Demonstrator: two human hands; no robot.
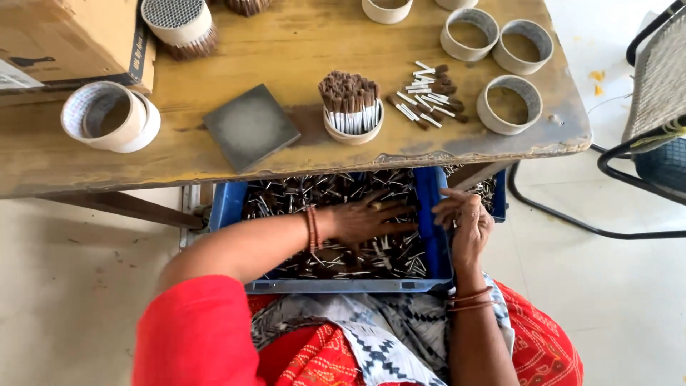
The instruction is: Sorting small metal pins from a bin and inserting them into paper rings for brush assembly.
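Worn tabletop (300, 43) carries rings (508, 104) near its right edge; below, my left hand (368, 220) lies flat on sticks (336, 196), right hand (464, 221) loosely curled, grip unclear

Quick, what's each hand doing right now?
Left hand: open, fingers spread flat on the sticks in the blue crate.
Right hand: half curled; cannot tell if holding anything.

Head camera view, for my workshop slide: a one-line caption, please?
Left hand spread over short sticks in a blue crate, right hand at its rim, below a wooden table.
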